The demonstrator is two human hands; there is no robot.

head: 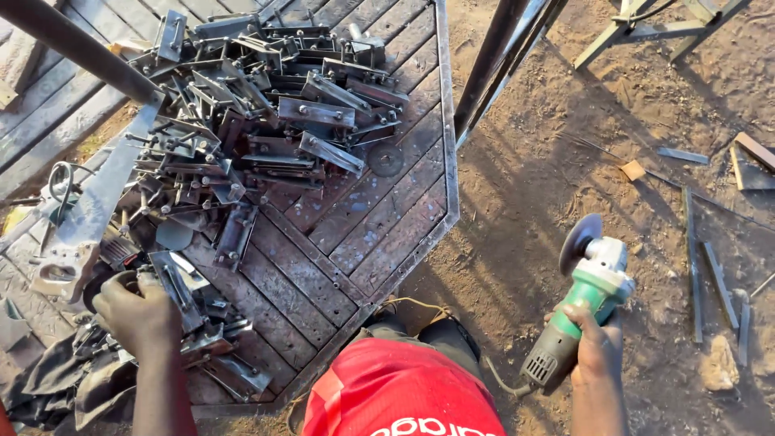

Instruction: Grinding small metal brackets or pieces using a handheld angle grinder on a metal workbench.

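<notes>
Left hand [137, 311] on metal brackets [258, 129]; right hand [596, 347] grips green angle grinder [593, 278]

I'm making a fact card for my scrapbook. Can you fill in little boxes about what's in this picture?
Place: dirt ground outdoors
Work surface: dark octagonal metal table
On it: pile of grey steel brackets
Left hand: gripping a flat bracket piece from the pile
Right hand: holding a green and grey angle grinder, away from the table

your left hand [137, 311] covers the grey metal bracket [182, 295] it rests on, so you cannot tell whether your fingers grip it. the heap of bolted grey steel brackets [266, 121] buries its lower pieces. the green angle grinder's [583, 303] cable runs out of sight behind your red shirt [404, 391], itself cut off by the bottom edge.
</notes>
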